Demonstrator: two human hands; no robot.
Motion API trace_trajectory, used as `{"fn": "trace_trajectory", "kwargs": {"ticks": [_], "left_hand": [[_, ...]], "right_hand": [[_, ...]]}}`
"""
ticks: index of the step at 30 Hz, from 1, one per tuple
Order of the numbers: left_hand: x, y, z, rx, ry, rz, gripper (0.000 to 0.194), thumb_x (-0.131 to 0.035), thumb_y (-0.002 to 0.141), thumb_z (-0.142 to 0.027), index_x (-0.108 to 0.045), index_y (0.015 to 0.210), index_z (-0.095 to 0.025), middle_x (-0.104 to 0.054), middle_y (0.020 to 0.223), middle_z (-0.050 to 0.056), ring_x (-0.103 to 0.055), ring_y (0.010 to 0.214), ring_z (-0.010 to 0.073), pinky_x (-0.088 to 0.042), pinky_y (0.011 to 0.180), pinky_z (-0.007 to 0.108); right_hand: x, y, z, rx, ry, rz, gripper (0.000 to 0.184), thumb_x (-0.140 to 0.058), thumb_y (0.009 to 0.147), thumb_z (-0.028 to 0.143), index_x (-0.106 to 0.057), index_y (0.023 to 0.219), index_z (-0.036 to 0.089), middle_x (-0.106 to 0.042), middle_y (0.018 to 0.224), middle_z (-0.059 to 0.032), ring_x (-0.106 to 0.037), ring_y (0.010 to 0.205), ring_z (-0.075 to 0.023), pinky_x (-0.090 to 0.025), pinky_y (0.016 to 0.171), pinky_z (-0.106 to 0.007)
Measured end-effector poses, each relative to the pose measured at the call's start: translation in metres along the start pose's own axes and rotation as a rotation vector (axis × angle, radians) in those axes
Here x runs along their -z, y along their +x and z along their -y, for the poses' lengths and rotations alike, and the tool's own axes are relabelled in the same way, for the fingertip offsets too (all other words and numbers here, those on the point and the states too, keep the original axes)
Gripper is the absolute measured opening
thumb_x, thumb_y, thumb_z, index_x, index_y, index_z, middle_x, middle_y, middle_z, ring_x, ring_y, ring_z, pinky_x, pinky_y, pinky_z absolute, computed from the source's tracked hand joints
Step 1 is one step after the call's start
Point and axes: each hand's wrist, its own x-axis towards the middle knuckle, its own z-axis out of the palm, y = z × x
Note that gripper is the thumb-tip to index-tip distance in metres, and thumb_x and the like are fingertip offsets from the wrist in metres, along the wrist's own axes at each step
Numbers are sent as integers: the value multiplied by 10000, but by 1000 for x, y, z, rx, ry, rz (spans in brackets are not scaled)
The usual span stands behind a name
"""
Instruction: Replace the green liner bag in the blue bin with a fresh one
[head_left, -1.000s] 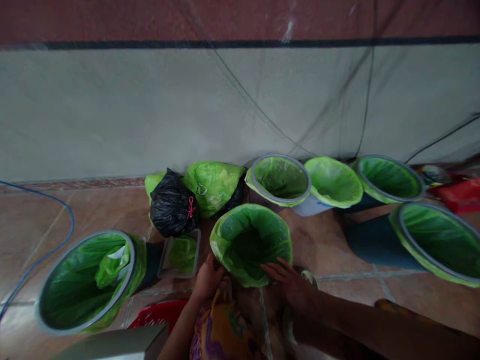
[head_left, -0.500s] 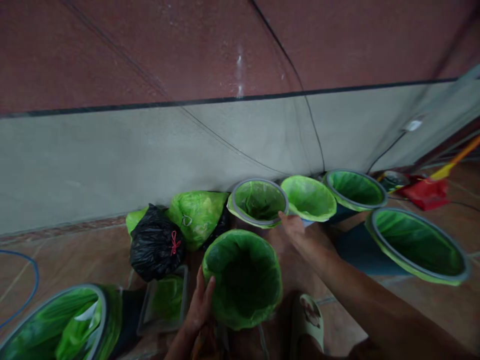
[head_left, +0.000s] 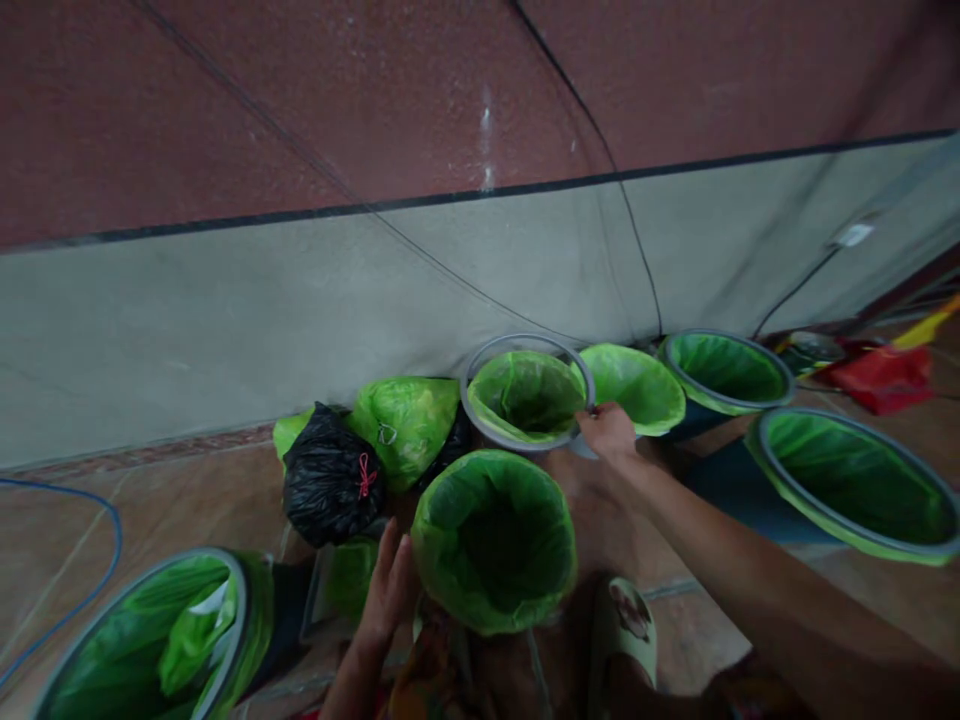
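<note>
Right hand (head_left: 607,430) is clenched on the right side of a grey ring (head_left: 465,385), which circles loosely around the green-lined mouth of the back bin (head_left: 487,385) near the wall (head_left: 225,340); left hand (head_left: 388,585) is unclenched, fingers extended, holding nothing, just beside the left side of the near bin (head_left: 435,510), contact can't be told; near bin is green-lined, dark inside, in front of the back bin; right of the ring, a light green-lined bucket (head_left: 637,385), then two ringed bins, the rear one (head_left: 727,370) by the wall and the front one (head_left: 855,480) tilted; left of the back bin, a knotted green bag (head_left: 405,420) and a black bag (head_left: 330,480) with pink tie; below them, a clear tray (head_left: 319,600) with green plastic (head_left: 351,575); far left, a large ringed bin (head_left: 112,640) holding a crumpled green bag (head_left: 187,645); blue cable (head_left: 116,535) on the tiled floor (head_left: 172,500); red dustpan (head_left: 885,380) far right; slipper (head_left: 634,625) below the near bin's right side.
</note>
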Motion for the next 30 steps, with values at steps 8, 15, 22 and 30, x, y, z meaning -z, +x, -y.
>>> {"fn": "trace_trajectory", "kwargs": {"ticks": [8, 15, 22, 30], "left_hand": [[6, -13, -56, 20, -64, -93, 585, -431, 889, -554, -545, 1316, -171, -582, 1365, 124, -541, 1263, 277, -432, 1073, 409], [-5, -3, -42, -127, 293, 60, 424, -529, 818, -442, -681, 1064, -133, -707, 1119, 132, -640, 1073, 270, -451, 1000, 394], [-10, 0, -39, -132, 465, 28, 354, -529, 807, -303, -650, 1085, -119, -728, 896, 99, -682, 812, 222, -504, 789, 335], [-14, -1, -34, -128, 494, 37, 249, -538, 818, -231, -654, 1025, -157, -733, 952, 77, -693, 843, 190, -496, 770, 272]], "right_hand": [[-18, -132, -46, 120, -16, 269, 182, -500, 866, 310, -605, 935, 178, -684, 779, -42, -643, 743, -180, -381, 625, -252], [-46, -140, -59, 132, -207, 342, 239, -457, 897, 277, -578, 1056, 146, -716, 873, -91, -687, 864, -223, -411, 683, -272], [-48, -142, -54, 132, -328, 362, 347, -439, 908, 318, -562, 1156, 109, -724, 976, -151, -696, 928, -278, -476, 754, -333], [-49, -150, -56, 147, -446, 367, 457, -397, 940, 324, -509, 1329, 111, -733, 952, -161, -709, 922, -298, -523, 762, -371]]}}
